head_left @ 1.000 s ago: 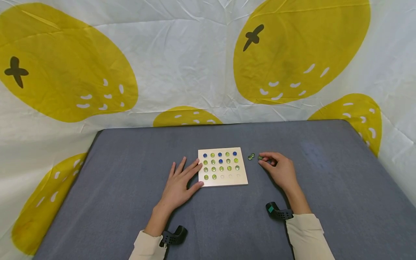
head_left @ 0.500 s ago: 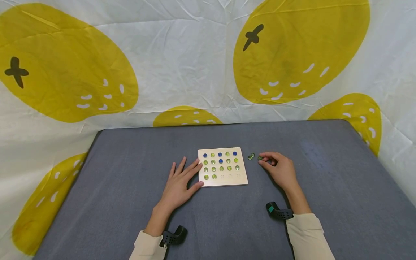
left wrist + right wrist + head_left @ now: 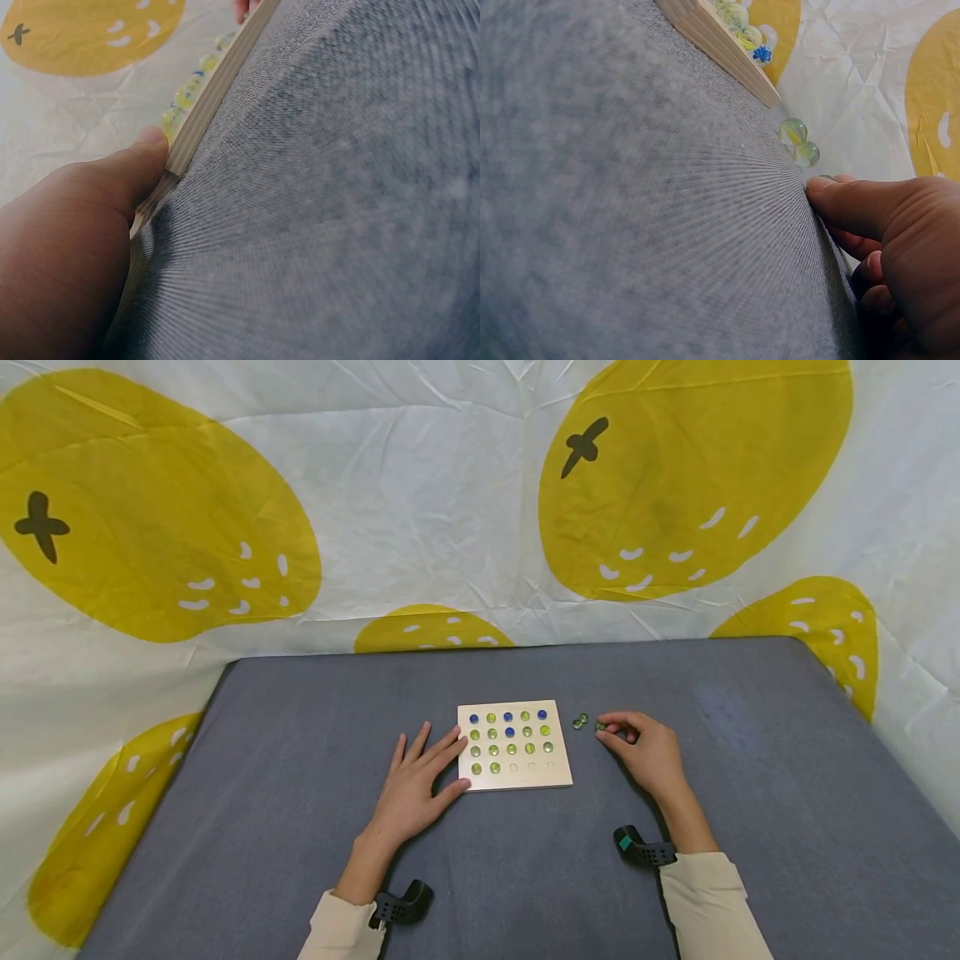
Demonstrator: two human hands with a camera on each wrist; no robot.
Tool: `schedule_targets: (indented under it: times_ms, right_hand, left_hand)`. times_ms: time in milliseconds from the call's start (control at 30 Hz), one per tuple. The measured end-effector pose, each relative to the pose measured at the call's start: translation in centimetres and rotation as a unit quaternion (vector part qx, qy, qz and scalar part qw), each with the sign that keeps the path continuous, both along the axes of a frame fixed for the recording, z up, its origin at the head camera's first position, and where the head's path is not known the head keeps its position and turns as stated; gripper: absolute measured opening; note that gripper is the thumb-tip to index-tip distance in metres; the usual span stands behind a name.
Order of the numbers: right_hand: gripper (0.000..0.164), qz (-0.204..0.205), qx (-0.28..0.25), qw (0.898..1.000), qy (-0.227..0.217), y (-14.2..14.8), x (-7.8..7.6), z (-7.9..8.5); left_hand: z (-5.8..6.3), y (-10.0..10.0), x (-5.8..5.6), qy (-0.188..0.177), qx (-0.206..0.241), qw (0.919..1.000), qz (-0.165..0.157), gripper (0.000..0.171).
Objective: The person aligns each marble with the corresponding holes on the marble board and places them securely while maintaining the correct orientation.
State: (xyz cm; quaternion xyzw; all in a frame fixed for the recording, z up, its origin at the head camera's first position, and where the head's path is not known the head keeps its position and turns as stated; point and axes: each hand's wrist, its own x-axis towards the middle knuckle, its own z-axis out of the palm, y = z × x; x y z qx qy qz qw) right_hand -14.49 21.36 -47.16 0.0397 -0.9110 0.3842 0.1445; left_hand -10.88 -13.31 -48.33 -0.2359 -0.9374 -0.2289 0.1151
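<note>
A pale wooden board [image 3: 517, 777] lies on the grey cloth, with rows of green and blue glass marbles set in its hollows. Three hollows at the right of its nearest row hold no marble. My left hand [image 3: 411, 789] rests with spread fingers at the board's left edge, fingertips and thumb on it; the thumb [image 3: 139, 169] shows at the edge in the left wrist view. To the right of the board, my right hand [image 3: 647, 753] pinches a green marble [image 3: 600, 726] between thumb and forefinger, down at the cloth. Two loose marbles [image 3: 793, 132] lie between that hand and the board.
The grey cloth-covered table [image 3: 300, 727] reaches back to a white hanging cloth [image 3: 420, 510] printed with large yellow fruit shapes. Each wrist carries a black strap mount [image 3: 643, 850] below a light sleeve.
</note>
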Motion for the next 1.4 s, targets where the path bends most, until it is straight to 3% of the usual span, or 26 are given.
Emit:
schedule_targets:
  times_ms: [1400]
  right_hand:
    - [0.015,-0.004,-0.009,1.000,0.001,0.15,-0.12,-0.18]
  left_hand:
    - [-0.03,-0.02,-0.05,0.007,-0.006,1.0000,0.000,0.061]
